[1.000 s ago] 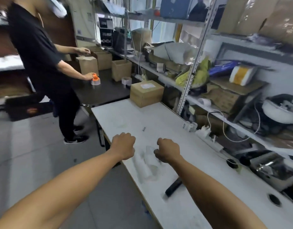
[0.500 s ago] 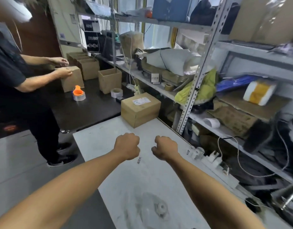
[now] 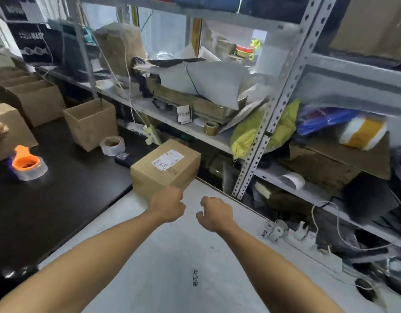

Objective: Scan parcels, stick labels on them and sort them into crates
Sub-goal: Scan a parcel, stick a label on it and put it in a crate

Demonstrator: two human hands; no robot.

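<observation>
White table (image 3: pixel 172 263): parcel (image 3: pixel 165 169) lies straight ahead, just beyond the left hand (image 3: pixel 166 203); right hand (image 3: pixel 214 213) trails; both fists curled, empty.

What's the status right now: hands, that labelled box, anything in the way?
Left hand and right hand empty, fingers curled. Labelled box untouched at the white table's far end, just beyond the left hand. Nothing between.
</observation>
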